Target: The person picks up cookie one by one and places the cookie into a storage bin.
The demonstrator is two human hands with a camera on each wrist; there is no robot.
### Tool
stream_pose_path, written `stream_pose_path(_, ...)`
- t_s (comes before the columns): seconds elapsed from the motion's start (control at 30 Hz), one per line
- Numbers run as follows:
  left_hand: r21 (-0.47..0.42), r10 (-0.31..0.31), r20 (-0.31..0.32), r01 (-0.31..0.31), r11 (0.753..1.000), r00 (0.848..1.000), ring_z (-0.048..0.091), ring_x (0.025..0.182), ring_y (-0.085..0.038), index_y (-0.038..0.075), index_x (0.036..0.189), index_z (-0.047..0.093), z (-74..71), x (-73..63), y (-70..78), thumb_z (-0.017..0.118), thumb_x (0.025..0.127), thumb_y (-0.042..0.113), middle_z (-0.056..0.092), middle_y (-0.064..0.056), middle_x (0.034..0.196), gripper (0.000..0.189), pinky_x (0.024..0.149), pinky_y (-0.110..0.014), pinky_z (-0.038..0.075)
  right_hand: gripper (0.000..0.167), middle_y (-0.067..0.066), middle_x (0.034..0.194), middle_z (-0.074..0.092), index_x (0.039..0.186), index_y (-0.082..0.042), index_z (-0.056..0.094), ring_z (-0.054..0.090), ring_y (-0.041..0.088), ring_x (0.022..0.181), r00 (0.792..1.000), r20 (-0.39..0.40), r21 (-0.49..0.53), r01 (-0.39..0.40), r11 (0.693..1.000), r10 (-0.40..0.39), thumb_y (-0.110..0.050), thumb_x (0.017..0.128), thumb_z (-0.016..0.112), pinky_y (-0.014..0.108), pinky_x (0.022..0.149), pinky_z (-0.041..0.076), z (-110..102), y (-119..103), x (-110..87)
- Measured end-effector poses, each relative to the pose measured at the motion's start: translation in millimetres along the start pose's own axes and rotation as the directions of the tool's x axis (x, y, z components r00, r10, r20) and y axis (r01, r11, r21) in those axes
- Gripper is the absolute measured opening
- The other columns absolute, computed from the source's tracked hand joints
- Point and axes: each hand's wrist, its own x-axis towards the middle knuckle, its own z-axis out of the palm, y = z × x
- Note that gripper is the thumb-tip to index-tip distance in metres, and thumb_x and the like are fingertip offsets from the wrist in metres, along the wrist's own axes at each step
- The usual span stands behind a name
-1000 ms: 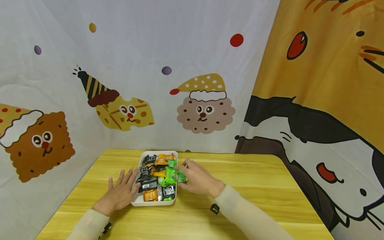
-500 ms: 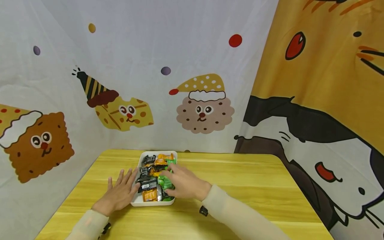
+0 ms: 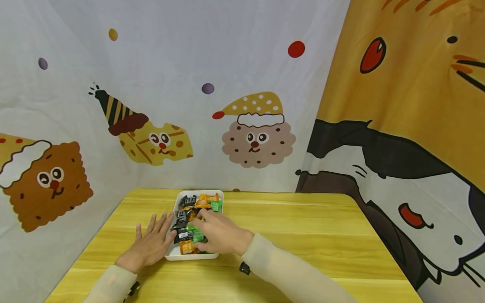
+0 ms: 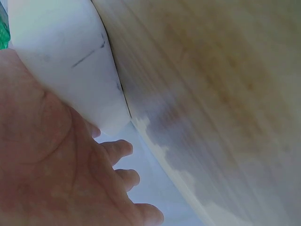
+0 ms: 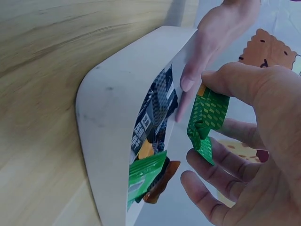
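A white tray point(image 3: 193, 257) of small wrapped snack packets sits on the table. My left hand point(image 3: 147, 247) rests against its left side with fingers straight and spread. In the left wrist view, the palm lies beside the tray's white wall point(image 4: 63, 56). My right hand point(image 3: 221, 233) is over the tray. The right wrist view shows it pinching a green snack packet point(image 5: 211, 110) between thumb and fingers, above the other packets. Black packets point(image 3: 181, 216) fill the left side. An orange packet point(image 3: 186, 247) lies near the front, and another green packet point(image 3: 216, 205) at the back right.
The wooden table point(image 3: 303, 240) stretches out to the right of the tray. Behind it hangs a white curtain point(image 3: 159, 54) printed with cartoon snacks, and a cartoon animal cloth point(image 3: 401, 97) hangs at the right. A small black device point(image 3: 244, 268) is at my right wrist.
My right hand has moved left, from the tray's right rim to over its middle, with green wrapping at its fingers. The left hand has stayed against the tray's left side.
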Motion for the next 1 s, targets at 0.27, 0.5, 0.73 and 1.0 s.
stream_pose_path(0.27,-0.006,-0.002,0.017,0.002,1.000,1.000,-0.004,0.179,-0.062,0.014,0.189,0.014,-0.1,1.2,-0.8,0.031,0.127,0.057,0.008,-0.027,0.195,0.077,0.130,-0.097,-0.009,0.067,0.000,0.139,0.068,0.166,-0.024,0.066,0.064,0.005,0.101,1.000,0.023,-0.004,0.012,1.000,-0.012,-0.052,0.108,0.084,0.021,0.089,0.060,1,-6,9.6)
stream_pose_path(0.5,0.009,-0.006,0.012,0.006,1.000,1.000,-0.004,0.179,-0.062,0.016,0.189,0.014,2.0,2.1,-2.8,0.028,0.127,0.059,0.009,-0.027,0.195,0.077,0.129,-0.098,-0.009,0.067,-0.002,0.147,0.069,0.167,-0.024,0.064,0.071,0.008,0.117,0.998,0.057,-0.014,0.016,1.000,-0.015,-0.052,0.109,0.082,0.024,0.100,0.063,4,-12,15.9)
stream_pose_path(0.73,-0.010,-0.010,0.033,0.010,1.000,0.999,-0.007,0.179,-0.063,0.017,0.190,0.012,0.1,2.3,-3.7,0.026,0.126,0.061,0.005,-0.027,0.196,0.079,0.128,-0.098,-0.013,0.070,-0.004,0.146,0.069,0.169,-0.027,0.061,0.072,0.009,0.120,0.995,0.094,-0.038,0.019,0.999,-0.015,-0.057,0.109,0.080,0.027,0.106,0.064,6,-16,22.5)
stream_pose_path(1.0,-0.011,-0.013,0.038,0.014,1.000,0.999,-0.007,0.179,-0.063,0.017,0.190,0.012,-0.8,2.0,-3.4,0.025,0.126,0.063,0.005,-0.027,0.196,0.080,0.129,-0.097,-0.014,0.071,-0.003,0.149,0.070,0.169,-0.027,0.061,0.073,0.012,0.127,0.993,0.117,-0.048,0.022,0.999,-0.016,-0.059,0.109,0.080,0.031,0.112,0.063,8,-17,24.8)
